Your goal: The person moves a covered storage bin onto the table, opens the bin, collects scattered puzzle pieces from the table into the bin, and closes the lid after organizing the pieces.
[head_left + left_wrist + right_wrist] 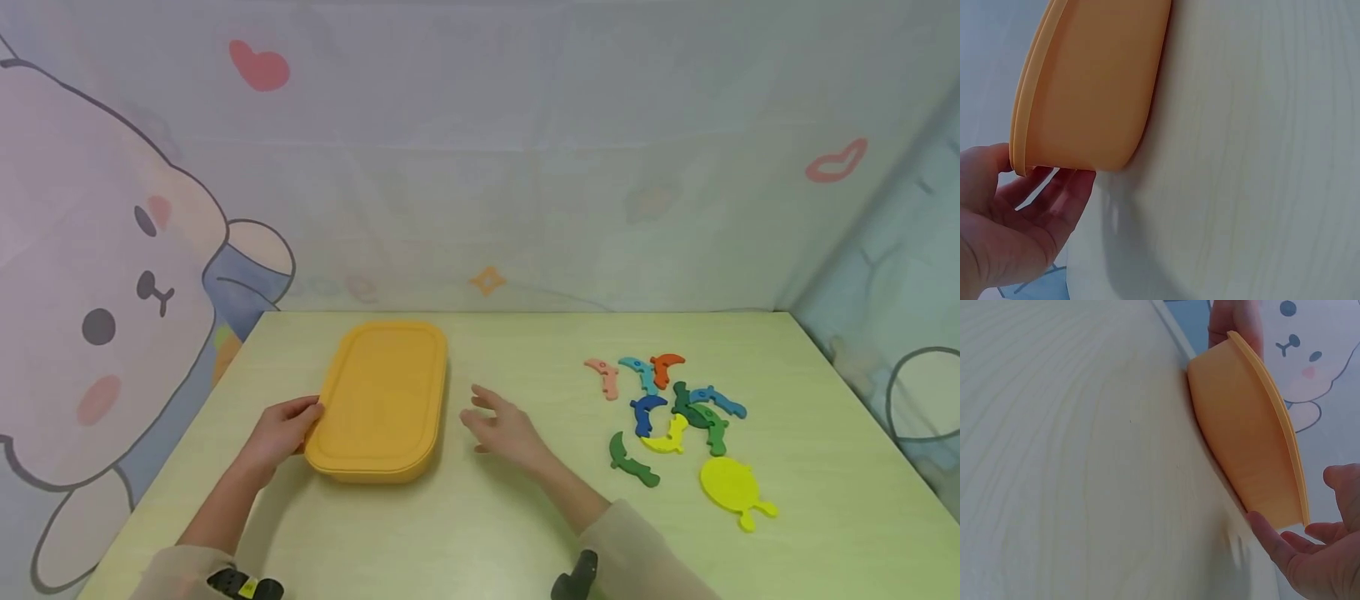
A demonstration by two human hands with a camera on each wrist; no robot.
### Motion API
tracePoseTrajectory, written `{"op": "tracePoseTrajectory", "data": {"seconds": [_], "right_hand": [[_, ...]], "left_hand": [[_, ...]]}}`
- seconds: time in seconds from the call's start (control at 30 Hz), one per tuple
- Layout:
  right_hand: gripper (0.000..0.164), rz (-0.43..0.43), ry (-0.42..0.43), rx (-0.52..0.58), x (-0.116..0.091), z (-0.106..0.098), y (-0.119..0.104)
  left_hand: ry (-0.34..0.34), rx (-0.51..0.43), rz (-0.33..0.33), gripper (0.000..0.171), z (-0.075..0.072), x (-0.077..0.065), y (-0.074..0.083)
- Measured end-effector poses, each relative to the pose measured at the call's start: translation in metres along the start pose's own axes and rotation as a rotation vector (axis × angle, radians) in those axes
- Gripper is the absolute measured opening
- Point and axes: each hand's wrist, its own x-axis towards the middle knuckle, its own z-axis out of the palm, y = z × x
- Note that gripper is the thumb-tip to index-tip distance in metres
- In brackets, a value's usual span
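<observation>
A yellow-orange lidded plastic box (378,396) lies lengthwise on the table, left of the middle, its lid in place. My left hand (281,432) grips the box's left edge. In the left wrist view, the thumb of that left hand (1013,228) is on the lid rim and the fingers lie against the side wall below. To the right of the box, my right hand (506,429) hovers apart from it, fingers spread and holding nothing. The right wrist view shows this right hand (1322,550) near the box (1247,425). What the box contains is hidden.
Several curved, colourful toy pieces lie in a loose group on the right, among them a pink piece (606,379), an orange piece (663,368) and a green piece (632,462). Nearer me is a flat yellow round piece (731,485) with two knobs. A printed cloth (525,167) hangs behind the table.
</observation>
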Motion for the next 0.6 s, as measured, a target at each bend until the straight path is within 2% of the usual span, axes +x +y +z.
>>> {"op": "tracePoseTrajectory", "data": {"seconds": [0.37, 0.6], "right_hand": [[0.065, 0.031, 0.032, 0.031, 0.003, 0.01, -0.009], [0.066, 0.057, 0.029, 0.102, 0.003, 0.013, -0.012]], "left_hand": [[-0.037, -0.038, 0.008, 0.052, 0.013, -0.002, 0.006], [-0.064, -0.062, 0.02, 0.049, 0.024, -0.004, 0.011]]}}
